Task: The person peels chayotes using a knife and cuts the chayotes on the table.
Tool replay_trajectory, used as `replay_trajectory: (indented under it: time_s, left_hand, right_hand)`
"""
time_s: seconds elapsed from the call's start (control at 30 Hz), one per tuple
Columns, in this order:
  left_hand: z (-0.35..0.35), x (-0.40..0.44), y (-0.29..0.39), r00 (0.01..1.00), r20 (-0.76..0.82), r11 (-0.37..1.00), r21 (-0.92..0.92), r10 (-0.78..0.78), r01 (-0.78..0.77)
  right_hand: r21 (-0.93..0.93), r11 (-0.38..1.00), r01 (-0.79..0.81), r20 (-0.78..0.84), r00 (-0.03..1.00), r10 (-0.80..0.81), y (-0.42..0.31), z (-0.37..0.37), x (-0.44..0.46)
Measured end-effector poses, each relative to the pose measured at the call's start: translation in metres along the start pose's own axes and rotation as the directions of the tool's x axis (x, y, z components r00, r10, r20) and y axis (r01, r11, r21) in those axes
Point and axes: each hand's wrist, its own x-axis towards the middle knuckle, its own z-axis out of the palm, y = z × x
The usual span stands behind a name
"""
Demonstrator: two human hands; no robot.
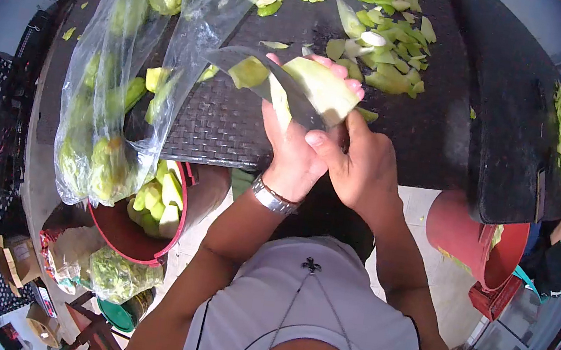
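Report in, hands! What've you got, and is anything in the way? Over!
Left hand: holding pale green piece. Right hand: gripping knife, blade beside the piece. Plastic bag to the left, not covering either hand. Over.

Hands [368, 164] over the desk's [409, 139] near edge, with a knife [300, 103] and a vegetable piece [320, 88]; slices [390, 51] lie beyond, a plastic bag of vegetables [204, 27] left, one bucket [115, 222] of pieces below it, another bucket [454, 226] below right
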Motion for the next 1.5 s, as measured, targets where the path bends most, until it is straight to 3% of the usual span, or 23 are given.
replay_trajectory:
  time_s: [0.2,0.3,0.4,0.5,0.53,0.6,0.7,0.73,0.83,0.87,0.93,0.97,1.03,1.07,1.2,1.33,1.5]
  left_hand:
    - [-0.005,-0.001,-0.005,0.995,-0.06,0.996,-0.047,-0.084,0.081]
    - [-0.012,-0.002,-0.009,0.999,-0.031,0.999,0.012,-0.037,0.038]
    - [-0.008,-0.005,-0.018,0.991,-0.081,0.981,0.17,0.108,-0.093]
    - [-0.003,-0.009,-0.019,0.985,-0.092,0.968,0.222,0.143,-0.119]
    - [-0.002,-0.009,-0.018,0.982,-0.125,0.955,0.281,0.14,-0.1]
    - [-0.003,-0.013,-0.019,0.977,-0.124,0.926,0.359,0.175,-0.12]
    - [-0.006,-0.015,-0.019,0.954,0.079,0.604,0.759,0.288,-0.245]
    - [-0.015,-0.013,-0.008,0.968,0.126,0.589,0.774,0.215,-0.232]
    - [-0.012,-0.008,0.003,0.957,0.148,0.466,0.848,0.25,-0.253]
    - [-0.008,-0.007,0.009,0.975,0.055,0.593,0.786,0.214,-0.175]
    - [0.0,-0.004,0.021,0.982,-0.132,0.809,0.588,0.135,-0.032]
    - [0.002,0.003,0.025,0.981,-0.138,0.885,0.463,0.135,-0.057]
    - [-0.006,0.012,0.041,0.99,-0.142,0.95,0.309,0.009,0.036]
    - [-0.008,0.013,0.044,0.986,-0.168,0.958,0.28,-0.009,0.056]
    - [-0.01,0.013,0.048,0.985,-0.172,0.973,0.222,-0.019,0.057]
    - [-0.01,0.016,0.042,0.958,-0.268,0.948,0.318,0.105,-0.015]
    - [-0.003,0.013,0.037,0.931,-0.342,0.931,0.365,0.126,0.009]
  right_hand:
    - [-0.044,0.993,-0.112,0.018,0.993,0.113,-0.003,-0.004,-0.01]
    - [-0.057,0.983,-0.175,0.073,0.981,0.179,-0.003,-0.007,-0.011]
    - [0.088,0.991,-0.106,0.033,0.994,0.103,0.006,-0.003,-0.009]
    - [0.24,0.97,-0.045,0.025,0.999,0.041,0.013,0.003,-0.007]
    - [0.303,0.945,-0.124,0.084,0.991,0.103,0.014,0.001,-0.005]
    - [0.407,0.87,-0.276,0.213,0.956,0.204,0.015,-0.006,0.001]
    - [0.516,0.775,-0.364,0.371,0.911,0.181,0.027,-0.007,-0.001]
    - [0.517,0.733,-0.442,0.458,0.867,0.199,0.029,-0.009,0.0]
    - [0.471,0.539,-0.698,0.711,0.662,0.236,0.021,-0.025,0.012]
    - [0.475,0.439,-0.763,0.77,0.602,0.212,0.021,-0.028,0.015]
    - [0.604,0.124,-0.787,0.789,0.613,0.048,0.029,-0.029,0.014]
    - [0.629,0.195,-0.753,0.745,0.655,0.128,0.029,-0.029,0.013]
    - [0.647,0.352,-0.676,0.626,0.735,0.262,0.024,-0.032,0.017]
    - [0.592,0.559,-0.581,0.504,0.808,0.305,0.025,-0.034,0.017]
    - [0.344,0.793,-0.503,0.361,0.851,0.383,0.007,-0.035,0.014]
    - [0.32,0.841,-0.437,0.353,0.878,0.323,-0.002,-0.029,0.004]
    - [0.405,0.766,-0.5,0.42,0.845,0.33,0.002,-0.024,0.0]
